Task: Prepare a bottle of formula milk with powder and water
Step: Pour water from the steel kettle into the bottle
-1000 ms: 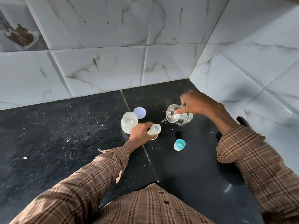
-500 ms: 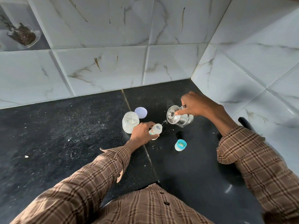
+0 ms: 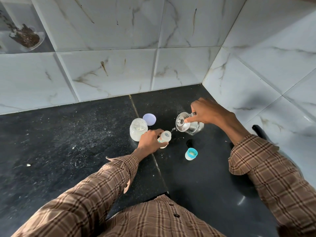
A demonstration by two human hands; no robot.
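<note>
Left hand (image 3: 149,140) grips baby bottle (image 3: 164,138), upright on black counter (image 3: 68,142). Right hand (image 3: 209,112) grips steel kettle (image 3: 189,124), tilted w/ spout at bottle mouth. Powder jar (image 3: 138,129) just left of bottle; blue cap (image 3: 191,153) right of it.

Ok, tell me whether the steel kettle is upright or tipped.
Tipped. The right hand tilts the kettle spout-down toward the baby bottle, a thin stream running into its open mouth.

White marbled wall tiles (image 3: 109,72) meet a black speckled counter (image 3: 56,144)
</note>
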